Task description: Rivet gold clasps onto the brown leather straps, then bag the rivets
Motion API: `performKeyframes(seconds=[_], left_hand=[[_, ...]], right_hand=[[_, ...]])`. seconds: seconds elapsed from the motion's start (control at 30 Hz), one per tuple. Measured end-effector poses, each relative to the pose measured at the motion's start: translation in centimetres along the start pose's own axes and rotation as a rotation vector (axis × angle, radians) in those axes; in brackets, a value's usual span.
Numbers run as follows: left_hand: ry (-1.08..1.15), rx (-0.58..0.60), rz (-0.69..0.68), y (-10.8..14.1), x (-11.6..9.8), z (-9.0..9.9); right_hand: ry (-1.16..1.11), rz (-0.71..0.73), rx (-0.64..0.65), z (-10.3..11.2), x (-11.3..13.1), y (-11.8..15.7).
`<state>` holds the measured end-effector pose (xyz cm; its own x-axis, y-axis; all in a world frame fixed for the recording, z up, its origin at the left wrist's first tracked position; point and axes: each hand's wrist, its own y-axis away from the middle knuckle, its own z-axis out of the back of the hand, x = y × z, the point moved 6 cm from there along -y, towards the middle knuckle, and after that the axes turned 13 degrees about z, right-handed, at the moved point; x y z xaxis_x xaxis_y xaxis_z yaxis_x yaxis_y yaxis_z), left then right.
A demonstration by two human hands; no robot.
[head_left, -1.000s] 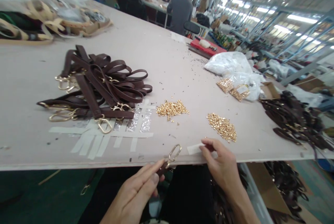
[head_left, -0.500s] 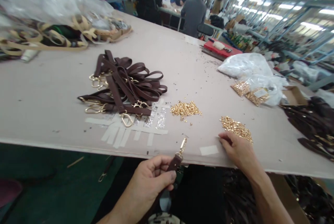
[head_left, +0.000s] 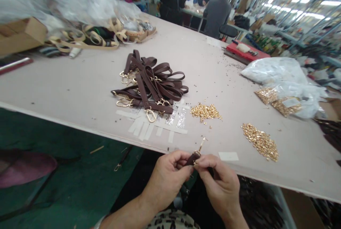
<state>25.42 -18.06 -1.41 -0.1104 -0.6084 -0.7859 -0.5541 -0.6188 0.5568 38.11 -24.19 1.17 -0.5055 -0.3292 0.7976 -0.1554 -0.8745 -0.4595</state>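
Observation:
My left hand (head_left: 170,172) is closed around the end of a dark brown strap (head_left: 192,158), just off the table's front edge. A gold clasp (head_left: 201,146) sticks up from that strap end. Right beside it, the thumb and forefinger of my right hand (head_left: 220,179) pinch a tiny gold piece at the strap; its kind is too small to make out. On the table lie two heaps of small gold metal pieces, a nearer right heap (head_left: 259,142) and a left heap (head_left: 205,111). Farther left is a pile of brown straps (head_left: 157,83) with gold clasps.
Pale tape strips (head_left: 144,129) stick to the table by the strap pile. Plastic bags (head_left: 277,70) and a red block (head_left: 247,50) lie at the right. Plastic wrap (head_left: 80,5), tan bands and a cardboard box (head_left: 22,35) stand at the left. People (head_left: 217,8) are in the background.
My right hand has left the right heap of gold pieces and come over to the strap end in my left hand. The view has turned a little to the left.

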Motion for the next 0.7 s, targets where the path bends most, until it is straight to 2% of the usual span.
performKeyframes(seconds=[0.17, 0.33, 0.47, 0.63, 0.7], left_hand=[[-0.163, -0.052, -0.171, 0.6, -0.5, 0.3], [-0.318, -0.132, -0.306, 1.5, -1.0, 0.7], [-0.346, -0.133, -0.370, 2.0, -1.3, 0.5], [-0.465, -0.124, -0.504, 2.1, -1.4, -0.8], [-0.567, -0.069, -0.580, 2.1, -1.9, -1.4]], right_hand=[[0.123, 0.059, -0.017, 0.1, 1.3, -0.1], [0.075, -0.027, -0.132, -0.3, 1.4, 0.5], [-0.125, -0.183, -0.266, -0.4, 0.0, 1.0], [-0.170, -0.332, -0.212, 0.4, -2.8, 2.0], [-0.168, -0.385, -0.253, 1.7, -4.0, 2.9]])
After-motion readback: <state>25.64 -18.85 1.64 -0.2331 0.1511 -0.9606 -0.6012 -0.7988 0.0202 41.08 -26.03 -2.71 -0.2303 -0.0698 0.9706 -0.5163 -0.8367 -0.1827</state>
